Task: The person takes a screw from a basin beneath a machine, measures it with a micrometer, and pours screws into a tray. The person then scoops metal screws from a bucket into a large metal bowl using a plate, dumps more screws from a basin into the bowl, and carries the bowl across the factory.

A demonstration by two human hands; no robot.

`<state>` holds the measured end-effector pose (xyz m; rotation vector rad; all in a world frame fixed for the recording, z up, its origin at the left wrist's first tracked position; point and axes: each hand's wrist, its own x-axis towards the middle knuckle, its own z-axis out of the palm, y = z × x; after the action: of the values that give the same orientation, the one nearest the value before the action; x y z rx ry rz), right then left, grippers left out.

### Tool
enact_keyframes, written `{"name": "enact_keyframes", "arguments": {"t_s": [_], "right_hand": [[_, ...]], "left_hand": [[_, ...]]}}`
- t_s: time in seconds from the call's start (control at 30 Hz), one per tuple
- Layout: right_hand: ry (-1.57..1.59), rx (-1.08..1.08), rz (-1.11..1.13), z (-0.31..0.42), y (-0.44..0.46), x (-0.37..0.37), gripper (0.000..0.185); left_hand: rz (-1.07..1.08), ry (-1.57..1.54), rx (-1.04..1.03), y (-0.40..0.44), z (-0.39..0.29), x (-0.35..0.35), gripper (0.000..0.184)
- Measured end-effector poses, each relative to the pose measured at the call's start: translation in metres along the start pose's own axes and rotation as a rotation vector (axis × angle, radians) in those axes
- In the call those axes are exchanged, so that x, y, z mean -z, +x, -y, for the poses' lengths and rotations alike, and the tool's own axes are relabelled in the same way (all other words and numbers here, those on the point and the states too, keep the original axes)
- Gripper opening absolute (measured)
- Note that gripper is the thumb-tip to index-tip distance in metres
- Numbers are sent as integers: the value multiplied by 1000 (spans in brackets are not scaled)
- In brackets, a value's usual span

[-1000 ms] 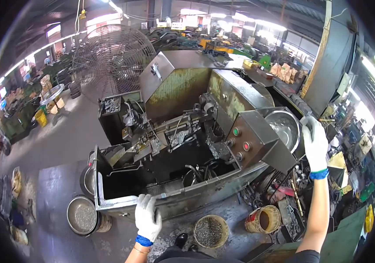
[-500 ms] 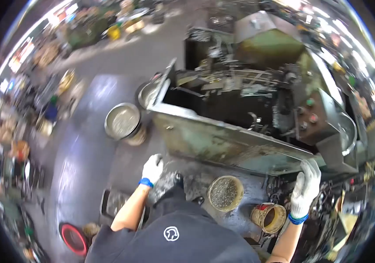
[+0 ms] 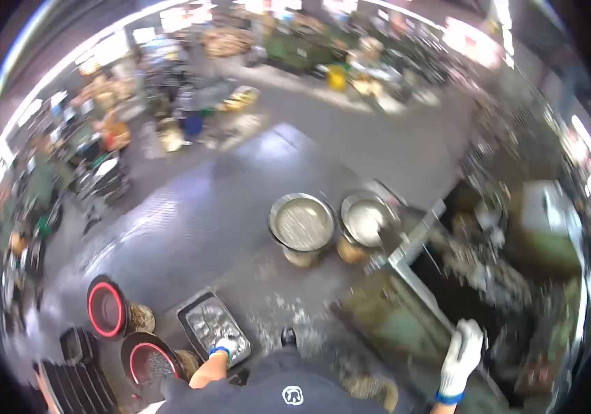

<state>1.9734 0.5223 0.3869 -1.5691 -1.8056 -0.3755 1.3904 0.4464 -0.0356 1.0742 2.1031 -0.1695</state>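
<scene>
My left hand (image 3: 225,346), in a white glove with a blue wristband, is low over the near edge of a black-rimmed tray (image 3: 206,298) with a shiny grey surface. Its fingers are blurred, and I cannot tell whether it touches the tray. My right hand (image 3: 462,355), gloved the same way, lies at the top edge of a greenish metal machine housing (image 3: 406,314), with its fingers stretched out and nothing visible in it. Metal pieces inside the machine are smeared by motion.
Two round metal basins (image 3: 302,222) (image 3: 366,219) stand on supports beyond the tray. At the left are two dark tubs with red rings (image 3: 106,310) (image 3: 149,364), one holding small grey pieces. A black ribbed crate (image 3: 78,390) is at bottom left. Cluttered equipment lines the far floor.
The view has swung left, so the machine now appears farther right. My left hand has gone from in front of my body to the tray; my right hand remains by the machine's edge.
</scene>
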Motion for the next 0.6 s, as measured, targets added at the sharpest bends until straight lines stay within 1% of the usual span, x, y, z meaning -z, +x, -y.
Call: {"name": "enact_keyframes", "arguments": {"t_s": [0.03, 0.1, 0.13, 0.17, 0.23, 0.27, 0.3, 0.33, 0.4, 0.43, 0.47, 0.53, 0.57, 0.6], "right_hand": [[59, -9, 31, 10, 14, -25, 20], [84, 54, 82, 30, 44, -72, 21], [134, 31, 91, 46, 59, -90, 21], [188, 32, 89, 59, 73, -108, 20], [264, 30, 83, 82, 92, -141, 19], [291, 69, 98, 90, 100, -158, 17], [336, 45, 119, 108, 108, -169, 16], [379, 52, 131, 120, 113, -184, 17], [489, 19, 155, 145, 115, -213, 17], [449, 73, 161, 151, 115, -229, 16], [478, 81, 182, 162, 116, -245, 17], [525, 108, 236, 182, 117, -271, 17], [545, 129, 268, 189, 118, -284, 17], [552, 135, 293, 195, 119, -298, 17]], "left_hand": [[4, -137, 123, -18, -12, 20, 44], [85, 114, -55, 64, 35, -21, 47], [-94, -251, 99, 8, -18, 35, 47], [-26, -225, 97, 36, -10, 29, 48], [-33, -414, 1, -17, -60, 102, 45], [-69, -435, -61, 13, -47, 84, 43], [-104, -450, -124, 37, -37, 71, 40], [-112, -541, -59, 38, -41, 78, 48], [-73, -511, -70, 29, -44, 98, 51], [-39, -479, -83, 24, -44, 107, 52], [-31, -474, -77, 27, -37, 101, 52], [-270, -512, 171, 26, -20, 73, 43], [-141, -485, 236, 15, -18, 86, 45], [-103, -799, 156, -5, -25, 97, 44]]}}
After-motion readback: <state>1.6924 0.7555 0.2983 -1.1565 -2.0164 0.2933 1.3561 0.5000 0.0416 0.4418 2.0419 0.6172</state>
